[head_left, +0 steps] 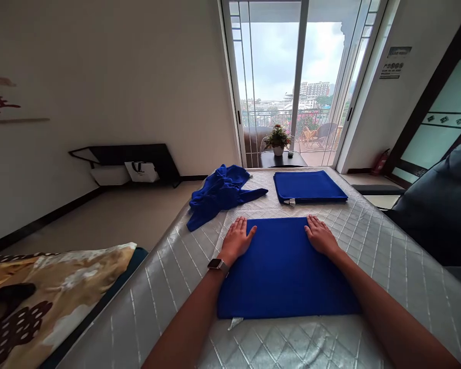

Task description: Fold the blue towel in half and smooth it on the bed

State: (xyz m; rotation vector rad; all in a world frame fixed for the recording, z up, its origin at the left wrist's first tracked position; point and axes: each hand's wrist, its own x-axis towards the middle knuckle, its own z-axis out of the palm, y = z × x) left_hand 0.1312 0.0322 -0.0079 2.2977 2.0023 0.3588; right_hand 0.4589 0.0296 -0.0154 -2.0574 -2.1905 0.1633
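Between the left and right edges of the silver mattress [271, 341] lies a folded blue cloth [288, 274], flat and neat. The person's left hand [237, 240] is at its far left corner, and the right hand [322, 236] is at its far right corner. The fingers [238, 224] are out straight and pinch nothing; both thumbs point in toward the cloth. A white tag [235, 323] pokes out at the near left corner. By the mattress's far left corner is a crumpled blue cloth [223, 193], and a folded blue stack [309, 185] lies near the far right corner. The folded cloth looks soft, bendy and light, and should not break. It might flop open, so both sides seem best to hold, with fingers tucked under all the layers.
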